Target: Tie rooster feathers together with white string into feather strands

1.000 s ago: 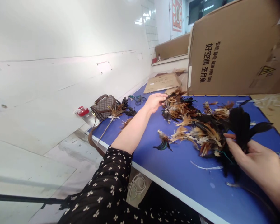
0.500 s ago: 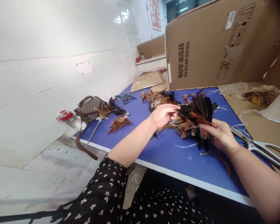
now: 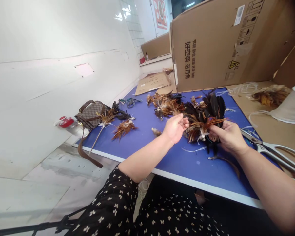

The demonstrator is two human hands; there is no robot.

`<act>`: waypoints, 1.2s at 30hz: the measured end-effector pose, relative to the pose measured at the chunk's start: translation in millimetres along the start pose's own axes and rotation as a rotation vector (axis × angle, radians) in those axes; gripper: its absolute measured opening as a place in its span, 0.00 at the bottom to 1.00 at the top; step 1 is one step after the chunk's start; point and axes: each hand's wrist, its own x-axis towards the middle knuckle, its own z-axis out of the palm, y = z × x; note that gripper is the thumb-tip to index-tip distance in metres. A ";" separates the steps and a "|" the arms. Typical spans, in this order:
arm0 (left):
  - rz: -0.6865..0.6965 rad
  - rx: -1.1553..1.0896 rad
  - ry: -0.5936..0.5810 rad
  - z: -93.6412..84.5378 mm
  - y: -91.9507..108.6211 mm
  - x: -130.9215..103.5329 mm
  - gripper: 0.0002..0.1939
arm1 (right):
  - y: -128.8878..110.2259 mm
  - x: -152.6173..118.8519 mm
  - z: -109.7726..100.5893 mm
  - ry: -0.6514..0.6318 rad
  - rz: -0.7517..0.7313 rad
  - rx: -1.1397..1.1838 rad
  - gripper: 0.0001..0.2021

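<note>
My right hand [image 3: 227, 137] grips a bunch of brown and black feathers [image 3: 200, 126], its thumb on top. A whitish tie shows at the lower end of that bunch. Beside it on the left, my left hand [image 3: 176, 128] is turned palm up with loosely bent fingers and nothing visible in it. Its fingertips are close to the feathers; whether they touch is unclear. Behind both hands lies a pile of loose brown feathers [image 3: 168, 105] on the blue table top [image 3: 147, 144].
Scissors [image 3: 267, 147] lie by my right wrist, near a white cup-shaped object [image 3: 291, 106]. On the left are a feather-topped stick [image 3: 97, 139], a small feather bunch [image 3: 124, 128], a handbag [image 3: 92, 113] and a red-capped bottle [image 3: 72, 124]. A large cardboard box [image 3: 213, 46] stands behind.
My left hand has come away from the black feathers, dropped slightly and turned its palm up. The right hand keeps its grip on the bunch. The view has shifted slightly.
</note>
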 end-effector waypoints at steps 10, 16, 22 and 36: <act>0.022 0.372 -0.198 -0.8 -49.6 -19.3 0.24 | -0.1 -0.1 3.2 0.015 0.006 -0.006 0.24; 0.075 0.411 -0.238 -5.8 -51.5 -14.3 0.25 | 7.8 2.5 -1.2 0.042 0.004 -0.030 0.25; 0.123 0.387 -0.248 -10.2 -51.8 -12.0 0.26 | 10.4 5.9 0.1 0.096 0.002 -0.030 0.25; 0.166 0.309 -0.142 -15.0 -55.1 -3.4 0.29 | 3.8 -4.5 0.6 -0.158 0.105 -0.085 0.26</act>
